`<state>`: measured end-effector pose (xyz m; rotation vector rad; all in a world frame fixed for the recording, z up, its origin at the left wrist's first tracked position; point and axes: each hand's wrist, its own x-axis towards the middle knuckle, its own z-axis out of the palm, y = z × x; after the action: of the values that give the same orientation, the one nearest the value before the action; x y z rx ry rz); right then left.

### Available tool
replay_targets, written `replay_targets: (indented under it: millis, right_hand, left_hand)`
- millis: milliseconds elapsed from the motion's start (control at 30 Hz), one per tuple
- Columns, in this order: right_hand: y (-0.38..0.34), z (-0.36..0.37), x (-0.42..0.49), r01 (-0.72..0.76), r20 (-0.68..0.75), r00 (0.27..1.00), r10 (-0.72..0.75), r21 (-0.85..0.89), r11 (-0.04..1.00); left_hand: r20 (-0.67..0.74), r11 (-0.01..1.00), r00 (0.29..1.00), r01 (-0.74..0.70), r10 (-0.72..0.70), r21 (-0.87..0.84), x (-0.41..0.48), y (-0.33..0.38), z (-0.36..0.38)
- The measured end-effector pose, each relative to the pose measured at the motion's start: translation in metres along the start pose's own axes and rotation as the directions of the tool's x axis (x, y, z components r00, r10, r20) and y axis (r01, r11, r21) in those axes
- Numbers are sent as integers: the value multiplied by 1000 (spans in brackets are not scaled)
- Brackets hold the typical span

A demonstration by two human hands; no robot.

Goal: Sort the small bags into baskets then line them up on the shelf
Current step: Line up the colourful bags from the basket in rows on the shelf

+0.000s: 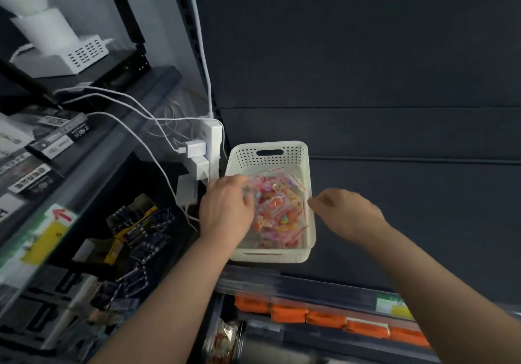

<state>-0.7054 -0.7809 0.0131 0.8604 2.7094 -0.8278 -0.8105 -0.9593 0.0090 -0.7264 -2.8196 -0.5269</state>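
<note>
While the white basket (270,153) sits between both hands, long axis running away from the person, the left hand (225,208) presses fingers-spread into the small bags (277,208); the right hand (348,213), loosely curled and holding nothing, hovers just beside the rim.

A cream plastic basket (270,155), matt, its walls perforated with small holes, sits on a dark matt shelf (408,194) that looks smooth. Inside it lie small bags (277,208) of clear glossy plastic film with thin red seal strips, showing bright coloured pieces through the film. To the left, a white power strip (213,141) and its plugs look like smooth, slightly shiny plastic. Below, orange packets (324,318) have a soft, matt wrapper
</note>
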Motion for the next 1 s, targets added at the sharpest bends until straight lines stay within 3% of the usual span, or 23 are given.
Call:
replay_targets:
  millis: [100, 167, 233, 300, 367, 433, 533, 600, 700, 767, 900, 1000]
  right_hand:
    - [7, 5, -7, -12, -110, 994, 9, -31, 999]
    - [14, 10, -13, -16, -163, 987, 12, -25, 1000]
    - [20, 13, -19, -21, -201, 979, 26, 27, 999]
    - [26, 15, -21, -22, -229, 973, 39, 77, 997]
    - [32, 16, -21, -12, -250, 967, 40, 116, 993]
    - [37, 15, -19, 21, -257, 966, 33, 206, 978]
    - [42, 11, -13, 74, -222, 975, 30, 446, 892]
    - [45, 3, -11, 78, -166, 986, 32, 618, 782]
    - [57, -16, -14, 48, -60, 998, 5, 845, 533]
    - [74, -30, -13, 33, -24, 999, -27, 904, 425]
    - [108, -45, -2, 52, -37, 998, -42, 877, 479]
    - [131, -55, 8, 58, -77, 997, 18, 861, 505]
  left_hand:
    - [185, 983, 965, -179, 184, -48, 7, 16, 10]
    - [270, 954, 929, -287, 254, 90, 8, 21, 22]
    - [226, 903, 920, -367, 319, 223, 6, 20, 31]
    - [130, 883, 917, -399, 378, 245, 7, 16, 32]
    - [15, 931, 939, -342, 343, 129, 9, 15, 27]
    - [-37, 970, 980, -200, 197, -135, 12, 21, 20]
    - [87, 824, 994, -10, 73, -567, 19, 48, 11]
    - [230, 699, 971, 121, 64, -705, 20, 71, 14]
    - [336, 626, 941, 246, 27, -740, 19, 101, 32]
    - [365, 611, 931, 299, -18, -733, 19, 120, 45]
    - [417, 556, 906, 382, -68, -739, 20, 158, 64]
    - [431, 587, 899, 386, -69, -712, 20, 181, 75]
